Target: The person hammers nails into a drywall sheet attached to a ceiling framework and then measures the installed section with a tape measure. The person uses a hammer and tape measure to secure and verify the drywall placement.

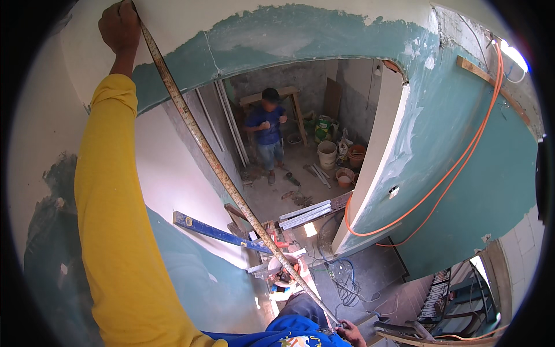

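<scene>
Stretching one tape measure (200, 137) between two hands (119, 26) (351, 333), past one blue level (209, 229).

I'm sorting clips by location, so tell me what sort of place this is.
Probably a building interior under renovation: the teal wall is patchily coated, plastic buckets stand on a littered floor, and a tape measure stretches between the person's left hand and right hand.

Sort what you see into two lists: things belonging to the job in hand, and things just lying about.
In use:
- measuring tape, stretched between both hands
- left hand, at its upper end
- right hand, at its lower end

Not in use now:
- blue level
- pale bucket
- tangled cords
- hanging orange cord
</scene>
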`<state>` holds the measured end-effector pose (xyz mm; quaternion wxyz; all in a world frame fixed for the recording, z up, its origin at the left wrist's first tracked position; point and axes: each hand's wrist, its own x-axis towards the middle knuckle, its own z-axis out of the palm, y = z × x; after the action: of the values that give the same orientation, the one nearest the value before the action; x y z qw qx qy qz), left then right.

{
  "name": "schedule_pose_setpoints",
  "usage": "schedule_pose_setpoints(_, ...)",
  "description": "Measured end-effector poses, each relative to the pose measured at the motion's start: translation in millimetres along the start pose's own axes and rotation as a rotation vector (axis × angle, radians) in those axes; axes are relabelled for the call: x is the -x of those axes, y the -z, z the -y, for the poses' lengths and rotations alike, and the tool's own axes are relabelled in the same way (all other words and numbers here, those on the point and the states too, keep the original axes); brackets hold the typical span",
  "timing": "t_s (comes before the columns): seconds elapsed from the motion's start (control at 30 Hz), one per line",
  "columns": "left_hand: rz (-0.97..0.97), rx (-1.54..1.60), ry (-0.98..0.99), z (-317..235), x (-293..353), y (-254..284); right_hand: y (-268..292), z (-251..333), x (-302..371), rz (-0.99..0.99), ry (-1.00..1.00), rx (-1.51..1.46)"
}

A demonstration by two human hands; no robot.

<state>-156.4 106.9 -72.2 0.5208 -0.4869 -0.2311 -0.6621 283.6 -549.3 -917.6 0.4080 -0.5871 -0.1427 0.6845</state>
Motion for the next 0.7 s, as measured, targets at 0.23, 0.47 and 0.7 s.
schedule_pose_setpoints(0.23, -0.018, -0.043, -0.069, 9, 1, -3, -8, 18, 9, -0.044, -0.017, 0.089)
schedule_pose_setpoints(0.47, -0.009, -0.024, -0.046, 2, 4, -4, -15, 27, 15, -0.077, -0.038, 0.162)
schedule_pose_setpoints(0.7, -0.022, -0.402, -0.374, 25, 0, -7, -9, 22, 10, -0.021, 0.007, 0.103)
